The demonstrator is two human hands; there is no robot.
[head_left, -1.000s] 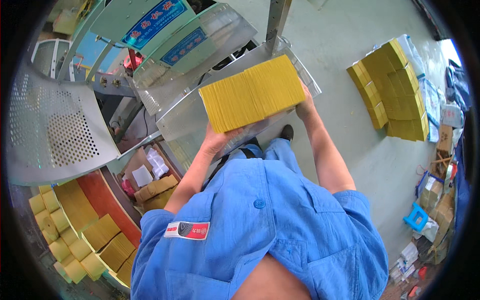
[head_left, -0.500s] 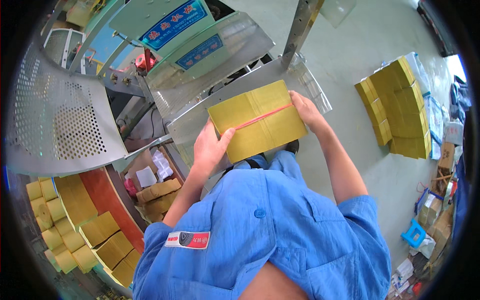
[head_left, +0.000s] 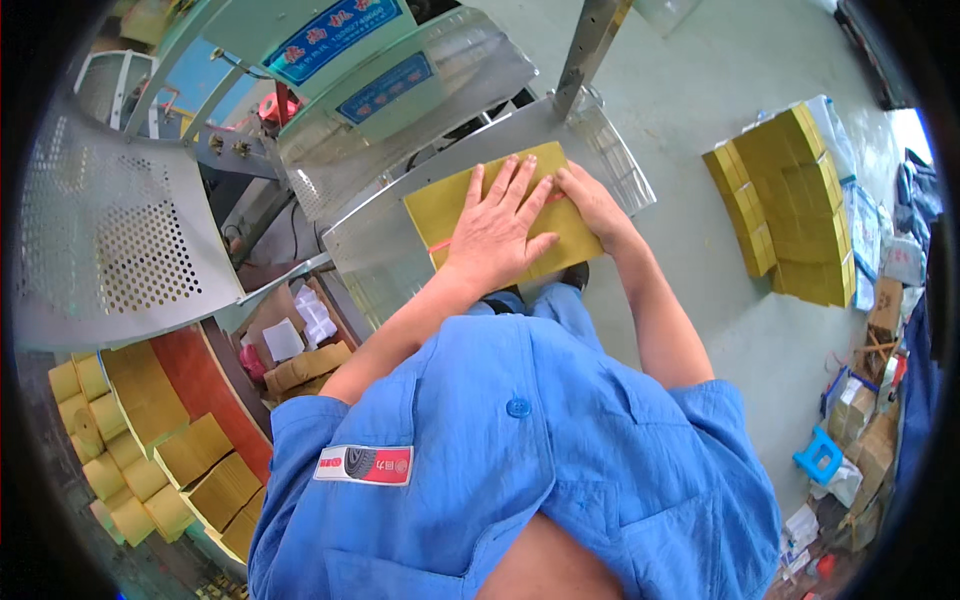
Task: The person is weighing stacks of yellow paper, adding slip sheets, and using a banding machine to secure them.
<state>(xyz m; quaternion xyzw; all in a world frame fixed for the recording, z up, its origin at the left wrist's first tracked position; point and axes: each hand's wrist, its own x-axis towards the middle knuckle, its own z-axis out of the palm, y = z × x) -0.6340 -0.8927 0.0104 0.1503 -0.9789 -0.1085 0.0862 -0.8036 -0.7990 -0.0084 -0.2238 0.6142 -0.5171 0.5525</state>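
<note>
A flat rectangular bundle of yellow paper (head_left: 435,208) lies in front of me above a metal shelf (head_left: 370,240), with a thin red band (head_left: 438,246) around it. My left hand (head_left: 497,228) rests palm down across its top, fingers spread, covering much of the band. At the right edge, my right hand (head_left: 597,206) grips the bundle, its thumb over the upper face near the band. The fingers underneath are hidden.
A green machine (head_left: 330,40) with a red roll (head_left: 280,106) stands behind the shelf. Left are a perforated metal panel (head_left: 130,235), a carton (head_left: 297,340) and yellow paper rolls (head_left: 122,475). More yellow bundles (head_left: 790,205) sit on the floor at right, beyond them a blue stool (head_left: 819,456).
My left hand has left the bundle's left edge and now lies flat on top. The right hand keeps its hold at the right edge. The view has shifted slightly.
</note>
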